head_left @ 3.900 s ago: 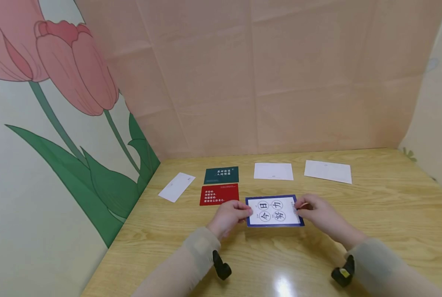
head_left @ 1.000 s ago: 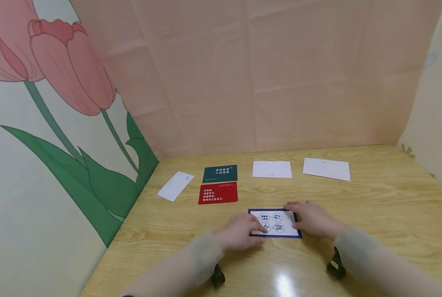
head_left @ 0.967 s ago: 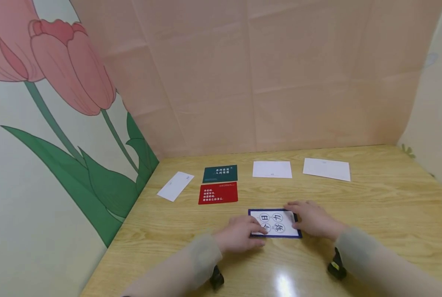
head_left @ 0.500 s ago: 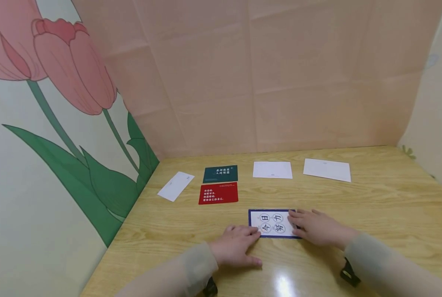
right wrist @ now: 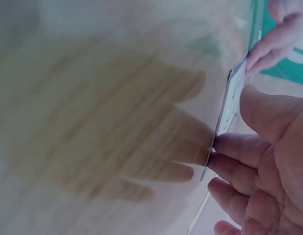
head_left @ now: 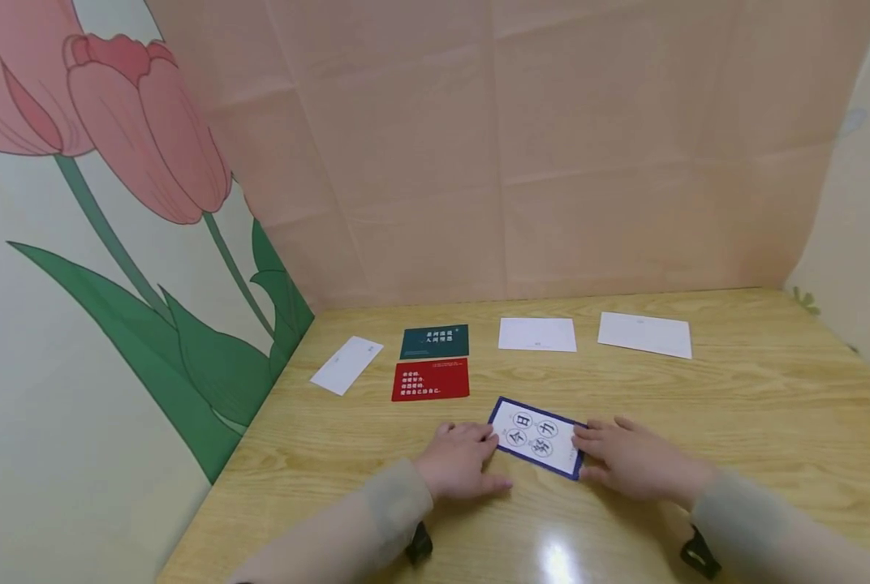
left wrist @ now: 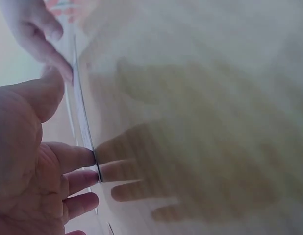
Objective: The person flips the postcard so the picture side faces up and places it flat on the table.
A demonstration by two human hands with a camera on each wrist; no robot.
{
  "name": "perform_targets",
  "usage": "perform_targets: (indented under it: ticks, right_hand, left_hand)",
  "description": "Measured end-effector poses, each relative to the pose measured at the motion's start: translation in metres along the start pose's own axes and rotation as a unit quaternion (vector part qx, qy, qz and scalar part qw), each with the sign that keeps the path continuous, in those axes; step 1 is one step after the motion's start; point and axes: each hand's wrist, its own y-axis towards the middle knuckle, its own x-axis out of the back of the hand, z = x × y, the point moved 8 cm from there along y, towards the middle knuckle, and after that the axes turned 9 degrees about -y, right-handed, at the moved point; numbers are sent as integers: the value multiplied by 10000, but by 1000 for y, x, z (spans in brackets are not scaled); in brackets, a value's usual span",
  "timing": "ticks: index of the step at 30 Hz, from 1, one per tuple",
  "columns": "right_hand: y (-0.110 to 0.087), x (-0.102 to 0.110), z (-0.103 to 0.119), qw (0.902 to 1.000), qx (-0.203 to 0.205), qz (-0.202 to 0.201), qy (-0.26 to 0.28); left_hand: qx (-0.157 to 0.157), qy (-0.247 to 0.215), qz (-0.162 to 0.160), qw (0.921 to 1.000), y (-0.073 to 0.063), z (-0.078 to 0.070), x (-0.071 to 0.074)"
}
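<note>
A white card with a dark blue border [head_left: 533, 450] lies face up on the table, turned at a slant, with large circled Chinese characters on it. At its left end, my left hand [head_left: 458, 461] rests with fingertips touching the edge and the thumb stretched out apart from it. My right hand [head_left: 634, 460] touches the right end with loosely extended fingers, its thumb near the lower right corner. In the left wrist view the card [left wrist: 82, 110] appears edge-on against the fingertips. The right wrist view likewise has fingertips of the right hand [right wrist: 269, 161] at the card's edge.
Behind the hands, a green card [head_left: 435, 342] lies just above a red card [head_left: 431, 381]. One white card [head_left: 347, 365] sits slanted at the left; two more, a middle white card [head_left: 537, 334] and a right white card [head_left: 645, 334], lie near the pink backdrop [head_left: 501, 162].
The blue-bordered card, earlier held between both hands, was lowered onto the table. Since half a second ago it has turned clockwise, its left end going away and right end coming nearer.
</note>
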Motion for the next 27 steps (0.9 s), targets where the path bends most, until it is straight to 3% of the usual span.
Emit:
perform_targets:
  ticks: [9, 16, 22, 27]
  right_hand:
    - [-9, 7, 21, 9999, 108, -16, -70]
    - [-13, 13, 48, 9965, 471, -443, -524]
    - [-15, 15, 70, 9942, 761, -613, -457]
    - [-16, 17, 85, 9987, 357, -312, -172]
  left_hand:
    - [411, -110, -238, 9988, 15, 2, 8]
    - [611, -78, -362, 9974, 29, 1, 5]
    - [518, 94, -299, 9982, 35, -4, 2]
    - [257, -20, -200, 9995, 37, -11, 0]
